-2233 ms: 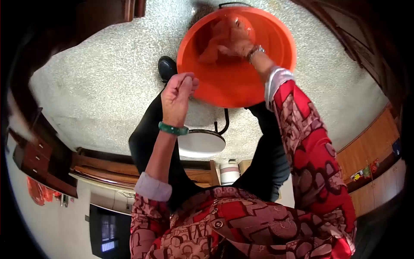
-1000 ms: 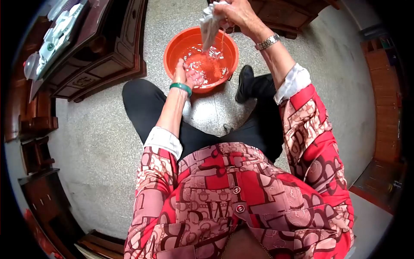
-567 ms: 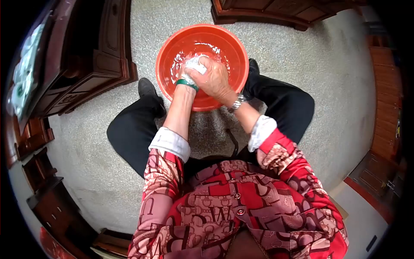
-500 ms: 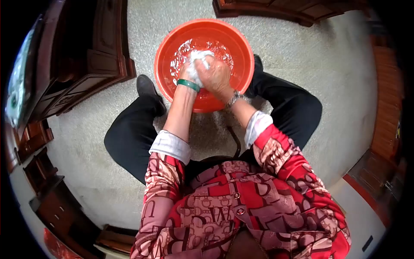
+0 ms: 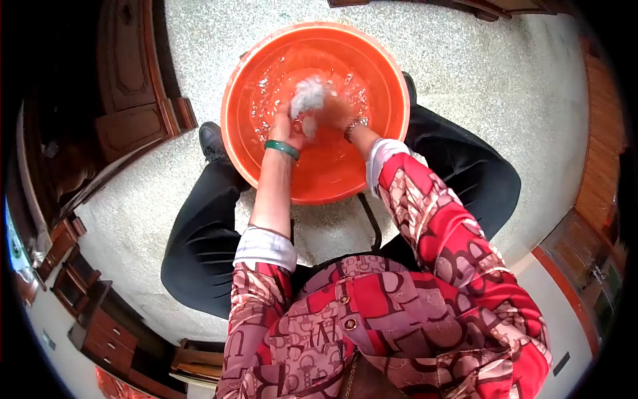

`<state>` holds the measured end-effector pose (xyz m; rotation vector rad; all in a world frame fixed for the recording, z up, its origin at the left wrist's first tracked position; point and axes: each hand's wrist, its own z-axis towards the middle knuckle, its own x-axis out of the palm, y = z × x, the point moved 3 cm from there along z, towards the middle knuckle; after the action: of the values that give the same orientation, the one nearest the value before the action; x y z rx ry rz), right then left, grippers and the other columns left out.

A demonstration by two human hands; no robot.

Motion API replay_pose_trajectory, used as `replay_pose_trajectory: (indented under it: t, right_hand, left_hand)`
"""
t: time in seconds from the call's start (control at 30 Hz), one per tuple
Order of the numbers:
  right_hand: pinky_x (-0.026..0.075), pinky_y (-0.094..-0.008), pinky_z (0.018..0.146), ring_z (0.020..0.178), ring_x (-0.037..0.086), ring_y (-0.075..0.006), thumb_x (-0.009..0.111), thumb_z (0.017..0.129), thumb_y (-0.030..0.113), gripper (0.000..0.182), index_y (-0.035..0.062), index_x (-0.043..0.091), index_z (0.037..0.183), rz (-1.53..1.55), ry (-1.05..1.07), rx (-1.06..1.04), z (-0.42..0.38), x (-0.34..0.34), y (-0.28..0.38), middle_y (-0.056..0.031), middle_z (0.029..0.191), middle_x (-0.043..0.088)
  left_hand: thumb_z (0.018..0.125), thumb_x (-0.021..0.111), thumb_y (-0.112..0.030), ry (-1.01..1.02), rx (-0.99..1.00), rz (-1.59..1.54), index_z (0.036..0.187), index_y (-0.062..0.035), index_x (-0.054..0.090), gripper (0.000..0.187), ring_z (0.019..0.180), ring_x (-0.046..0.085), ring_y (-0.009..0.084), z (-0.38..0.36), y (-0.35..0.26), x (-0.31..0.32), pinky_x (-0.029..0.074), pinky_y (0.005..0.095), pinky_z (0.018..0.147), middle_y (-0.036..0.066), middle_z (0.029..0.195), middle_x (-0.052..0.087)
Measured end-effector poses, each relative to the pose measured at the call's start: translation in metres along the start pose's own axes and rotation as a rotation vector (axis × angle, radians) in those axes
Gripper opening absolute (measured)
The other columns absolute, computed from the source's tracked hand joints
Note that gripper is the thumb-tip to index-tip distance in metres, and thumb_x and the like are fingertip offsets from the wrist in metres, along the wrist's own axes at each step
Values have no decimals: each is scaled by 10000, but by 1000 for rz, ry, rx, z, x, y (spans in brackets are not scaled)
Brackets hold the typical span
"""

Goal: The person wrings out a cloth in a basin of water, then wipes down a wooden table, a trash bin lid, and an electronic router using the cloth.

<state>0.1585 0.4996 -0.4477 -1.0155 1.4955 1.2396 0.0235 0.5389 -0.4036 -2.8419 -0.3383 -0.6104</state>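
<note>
An orange-red plastic basin [image 5: 232, 123] with rippling water stands between my feet. A wet, bunched white cloth [image 5: 308, 94] is in the middle of it, at or just over the water. My left hand [image 5: 288, 128], wearing a green bangle, is closed at the near left side of the cloth, its fingers partly hidden. Just right of the cloth, my right hand [image 5: 336, 113] is smeared by motion over the water, so its fingers cannot be made out. A bracelet [image 5: 355, 126] circles the right wrist.
Dark carved wooden furniture [image 5: 126, 86] stands at the left, with more along the top edge. A small cabinet with drawers [image 5: 109, 339] is at lower left. My knees flank the basin. A dark metal leg [image 5: 369, 223] shows below it on the speckled floor [image 5: 458, 73].
My hands have come apart from their joint grip on the cloth. The right hand has moved off to the right. The basin appears larger, and the whole view has shifted.
</note>
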Motion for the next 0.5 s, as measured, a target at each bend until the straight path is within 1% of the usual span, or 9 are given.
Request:
replay_pose_trajectory:
  t: [0.07, 0.13, 0.2, 0.23, 0.33, 0.37, 0.4, 0.43, 0.5]
  right_hand:
    - [493, -406, 724, 850, 623, -313, 678, 724, 394, 466, 77, 599, 1056, 502, 186, 96, -4, -45, 33, -175, 936, 626]
    - [487, -414, 738, 846, 623, -314, 651, 737, 380, 371, 86, 611, 960, 597, 145, 151, -2, -97, 61, -170, 901, 632]
    - [481, -422, 753, 842, 622, -314, 625, 751, 366, 294, 94, 622, 864, 699, 105, 219, -7, -144, 82, -164, 866, 639]
    - [491, -400, 707, 801, 627, -308, 638, 761, 359, 314, 83, 622, 911, 728, 4, 160, -10, -167, 93, -149, 849, 642]
    - [511, -383, 634, 736, 634, -312, 622, 804, 348, 295, 70, 634, 901, 771, -117, 134, -13, -158, 101, -153, 805, 643]
    - [513, -388, 621, 713, 633, -317, 593, 826, 348, 287, 72, 635, 895, 633, -200, 173, -10, -147, 95, -157, 789, 641]
    - [515, -393, 608, 691, 631, -322, 565, 848, 348, 286, 74, 637, 888, 492, -282, 215, -4, -140, 87, -161, 772, 638]
    - [518, -427, 610, 690, 635, -338, 513, 874, 364, 323, 70, 645, 896, 243, 129, 213, 6, -134, 76, -192, 801, 640]
    - [517, -425, 626, 713, 639, -333, 513, 874, 371, 331, 69, 648, 891, 248, 103, 358, 22, -93, 35, -188, 816, 642]
  left_hand:
    - [938, 369, -439, 40, 10, 46, 1040, -115, 580, 399, 792, 597, 221, 0, -7, 0, 519, 391, 640, 51, 908, 628]
    - [935, 364, -464, 7, -44, 42, 1011, -117, 593, 423, 837, 596, 242, -22, -10, 14, 497, 439, 747, 54, 917, 633]
    - [932, 370, -477, 65, 28, -81, 1029, -108, 590, 440, 885, 591, 254, 23, -7, -12, 458, 442, 842, 66, 946, 636]
    - [932, 380, -459, 488, -50, -162, 1090, -89, 567, 444, 1003, 555, 259, 44, -4, -24, 440, 421, 899, 91, 1075, 598]
    - [933, 445, -332, 1088, 333, 121, 1150, -24, 535, 387, 1038, 564, 252, 4, -12, -2, 462, 379, 899, 100, 1127, 596]
    - [928, 455, -267, 777, 415, 258, 1156, -11, 529, 351, 1000, 577, 248, 5, -13, -1, 473, 369, 875, 93, 1106, 601]
    - [915, 453, -187, 398, 350, 156, 1159, 4, 525, 318, 967, 584, 240, -20, -13, 14, 484, 357, 843, 101, 1091, 602]
    - [902, 451, -108, 24, 298, 20, 1163, 18, 521, 297, 934, 591, 233, -50, -11, 28, 496, 345, 811, 108, 1075, 603]
    - [895, 423, -123, 107, 237, -3, 1156, 27, 522, 317, 934, 595, 263, -24, 0, 11, 501, 378, 790, 148, 1077, 599]
